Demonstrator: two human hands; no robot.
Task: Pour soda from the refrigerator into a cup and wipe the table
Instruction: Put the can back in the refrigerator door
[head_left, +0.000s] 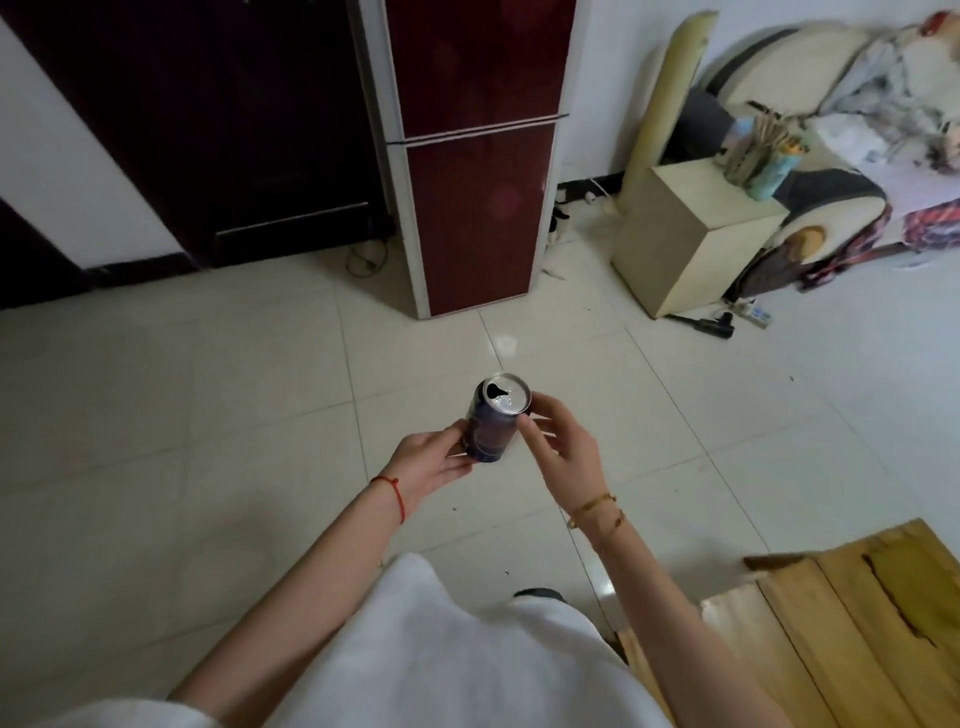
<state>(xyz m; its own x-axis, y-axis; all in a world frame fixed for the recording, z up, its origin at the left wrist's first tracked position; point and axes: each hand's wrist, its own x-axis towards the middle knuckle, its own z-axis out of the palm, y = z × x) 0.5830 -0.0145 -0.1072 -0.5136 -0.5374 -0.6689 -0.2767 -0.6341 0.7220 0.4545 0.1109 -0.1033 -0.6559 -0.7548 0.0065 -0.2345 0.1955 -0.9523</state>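
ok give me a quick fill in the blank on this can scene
1. The can's top is already ____.
2. The left hand grips the can near its ____.
3. The fridge doors are both ____.
4. The right hand touches the can near its ____.

Missing words: open; bottom; shut; top

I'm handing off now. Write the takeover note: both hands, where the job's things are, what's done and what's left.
Left hand: holds the soda can by its lower body, upright.
Right hand: fingertips at the can's top rim, not gripping.
Can: already open, out of the refrigerator, whose doors are shut.
Wooden table: lower right, only a corner in view.
Cup and cloth: not in view.
Left: find the cup, pour, wipe the table.
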